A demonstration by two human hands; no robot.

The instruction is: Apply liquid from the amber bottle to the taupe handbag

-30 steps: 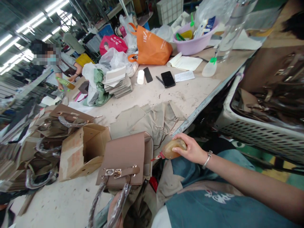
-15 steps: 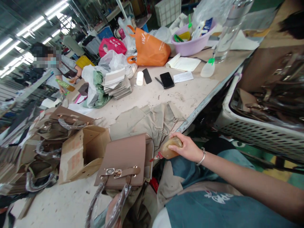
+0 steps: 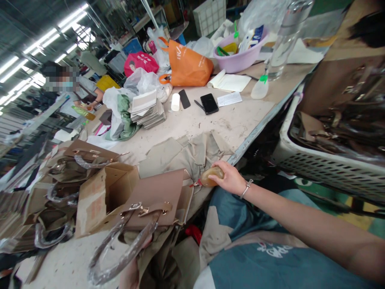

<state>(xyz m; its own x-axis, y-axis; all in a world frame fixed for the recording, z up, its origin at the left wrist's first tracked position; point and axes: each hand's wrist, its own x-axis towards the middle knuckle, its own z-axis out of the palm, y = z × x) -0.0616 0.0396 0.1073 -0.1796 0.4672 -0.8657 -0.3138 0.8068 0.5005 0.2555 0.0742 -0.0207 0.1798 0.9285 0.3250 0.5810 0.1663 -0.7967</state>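
Observation:
My right hand (image 3: 227, 176) is closed round a squeeze bottle (image 3: 211, 176) of amber liquid. Its red-capped tip points left, close to the side edge of a brown handbag (image 3: 159, 188). The bag's flap faces up, with metal fittings and a strap across it. Plastic-wrapped handles (image 3: 105, 249) hang toward the lower left. Behind them my left hand (image 3: 130, 271) holds the bag from below; the handle and bag cover most of its fingers. Loose taupe lining (image 3: 162, 257) hangs under the flap, near my lap.
An open cardboard box (image 3: 93, 200) stands left of the bag, beside more handbags (image 3: 60, 200). Wrinkled fabric (image 3: 180, 154) lies behind. Farther back are a phone (image 3: 209, 103), stacked boards (image 3: 148, 110) and an orange bag (image 3: 191, 66). A filled plastic crate (image 3: 325, 160) is at right.
The squeeze bottle and my right hand have moved left and slightly up, toward the handbag's edge. The handbag has shifted and tilted left, its handles swinging lower left with my left hand.

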